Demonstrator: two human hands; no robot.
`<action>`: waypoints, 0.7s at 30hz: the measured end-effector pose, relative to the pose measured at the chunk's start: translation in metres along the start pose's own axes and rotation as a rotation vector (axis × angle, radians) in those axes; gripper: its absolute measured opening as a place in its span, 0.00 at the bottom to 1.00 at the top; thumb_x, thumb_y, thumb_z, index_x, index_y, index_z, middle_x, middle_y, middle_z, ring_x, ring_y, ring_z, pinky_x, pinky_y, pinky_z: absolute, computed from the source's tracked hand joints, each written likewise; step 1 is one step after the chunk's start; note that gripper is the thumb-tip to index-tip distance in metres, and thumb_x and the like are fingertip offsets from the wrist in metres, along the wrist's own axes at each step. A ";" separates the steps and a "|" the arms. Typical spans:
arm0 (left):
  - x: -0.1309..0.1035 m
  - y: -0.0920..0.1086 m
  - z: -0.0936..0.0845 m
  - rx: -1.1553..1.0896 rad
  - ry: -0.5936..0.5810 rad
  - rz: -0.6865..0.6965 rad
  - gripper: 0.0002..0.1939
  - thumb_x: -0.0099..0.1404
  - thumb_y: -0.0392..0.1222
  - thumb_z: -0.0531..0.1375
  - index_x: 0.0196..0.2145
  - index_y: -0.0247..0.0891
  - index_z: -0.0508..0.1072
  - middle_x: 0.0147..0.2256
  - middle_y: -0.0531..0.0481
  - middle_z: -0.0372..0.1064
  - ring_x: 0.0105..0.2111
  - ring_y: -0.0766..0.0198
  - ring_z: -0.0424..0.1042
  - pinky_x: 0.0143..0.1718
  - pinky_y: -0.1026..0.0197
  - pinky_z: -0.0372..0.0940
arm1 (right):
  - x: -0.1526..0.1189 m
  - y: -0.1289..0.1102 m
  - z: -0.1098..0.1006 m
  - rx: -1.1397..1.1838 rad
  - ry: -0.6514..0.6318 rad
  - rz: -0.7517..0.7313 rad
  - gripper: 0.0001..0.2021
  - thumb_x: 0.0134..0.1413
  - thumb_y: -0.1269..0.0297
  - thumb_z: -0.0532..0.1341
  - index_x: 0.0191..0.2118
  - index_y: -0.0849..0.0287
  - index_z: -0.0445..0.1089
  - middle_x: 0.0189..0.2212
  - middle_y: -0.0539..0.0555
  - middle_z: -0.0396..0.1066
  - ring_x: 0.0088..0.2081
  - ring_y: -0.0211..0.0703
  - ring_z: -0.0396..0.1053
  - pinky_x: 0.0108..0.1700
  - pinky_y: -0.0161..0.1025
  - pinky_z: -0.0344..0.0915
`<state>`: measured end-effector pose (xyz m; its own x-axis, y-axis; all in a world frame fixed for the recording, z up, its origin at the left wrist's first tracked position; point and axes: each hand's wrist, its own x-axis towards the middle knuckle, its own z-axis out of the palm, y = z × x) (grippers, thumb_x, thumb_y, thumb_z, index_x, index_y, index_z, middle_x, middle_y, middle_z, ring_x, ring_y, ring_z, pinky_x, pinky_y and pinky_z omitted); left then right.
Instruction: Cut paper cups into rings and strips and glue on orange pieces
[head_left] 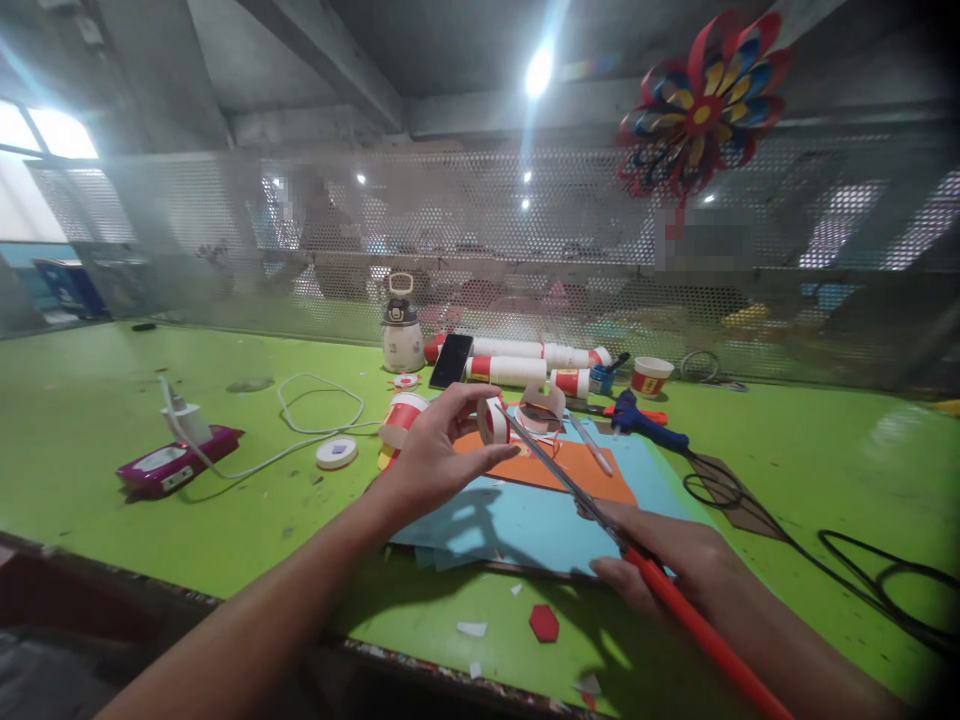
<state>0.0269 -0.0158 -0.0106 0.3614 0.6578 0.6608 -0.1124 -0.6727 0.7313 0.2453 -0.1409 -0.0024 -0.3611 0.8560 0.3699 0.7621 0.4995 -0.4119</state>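
Note:
My left hand (442,445) pinches a small red and white paper cup piece (494,421) between thumb and fingers, above the sheets. In my right hand (664,550) are long scissors with red handles (694,625), their metal blades pointing up and left to the edge of the cup piece. Beneath both hands lie light blue sheets (517,530) with an orange sheet (585,470) on top. A cut cup (403,420) lies on its side just behind my left hand. Behind the blades are a curled paper piece (541,408) and a pen (591,444).
A blue glue gun (649,422) with a black cable lies at right. Stacked paper cups (510,371), a phone (451,361), a bottle (403,340) and an upright cup (651,376) stand or lie behind. A purple power strip (180,460) is at left. Scraps and a red hexagon (544,623) lie in front.

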 end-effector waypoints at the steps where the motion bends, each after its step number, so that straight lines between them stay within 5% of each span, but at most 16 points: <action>1: 0.000 0.000 0.000 0.006 0.000 0.000 0.24 0.54 0.39 0.69 0.47 0.38 0.67 0.45 0.44 0.70 0.43 0.60 0.72 0.51 0.51 0.67 | -0.001 0.000 0.001 -0.005 0.000 -0.001 0.09 0.64 0.61 0.54 0.45 0.54 0.70 0.36 0.52 0.77 0.35 0.42 0.73 0.37 0.35 0.69; 9: 0.000 0.001 0.000 0.066 0.022 0.001 0.24 0.53 0.40 0.69 0.47 0.39 0.68 0.45 0.44 0.70 0.43 0.60 0.72 0.51 0.52 0.67 | -0.004 0.005 0.001 -0.030 0.019 0.022 0.14 0.63 0.58 0.55 0.52 0.52 0.68 0.44 0.53 0.77 0.41 0.45 0.75 0.42 0.38 0.69; 13: 0.002 0.002 -0.003 0.054 0.024 -0.038 0.24 0.53 0.40 0.69 0.47 0.36 0.69 0.43 0.43 0.70 0.43 0.59 0.72 0.50 0.52 0.67 | 0.001 0.008 -0.001 0.043 0.007 0.067 0.13 0.62 0.56 0.55 0.44 0.55 0.72 0.34 0.52 0.77 0.32 0.43 0.72 0.34 0.36 0.68; 17: 0.004 -0.001 -0.010 -0.012 0.012 -0.101 0.25 0.55 0.42 0.68 0.50 0.35 0.68 0.43 0.41 0.71 0.43 0.58 0.72 0.49 0.50 0.66 | -0.002 0.012 0.002 0.239 -0.013 0.178 0.18 0.62 0.51 0.53 0.42 0.58 0.71 0.20 0.47 0.65 0.21 0.37 0.62 0.23 0.33 0.59; 21: 0.005 0.002 -0.013 -0.206 -0.051 -0.167 0.27 0.55 0.40 0.68 0.52 0.37 0.69 0.45 0.41 0.71 0.44 0.57 0.71 0.49 0.50 0.65 | -0.003 0.016 0.002 0.338 -0.001 0.262 0.21 0.63 0.46 0.51 0.44 0.59 0.69 0.19 0.45 0.57 0.19 0.35 0.56 0.22 0.33 0.53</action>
<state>0.0171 -0.0090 -0.0036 0.4366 0.7325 0.5224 -0.2311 -0.4698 0.8520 0.2571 -0.1350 -0.0116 -0.1794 0.9599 0.2153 0.6095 0.2803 -0.7416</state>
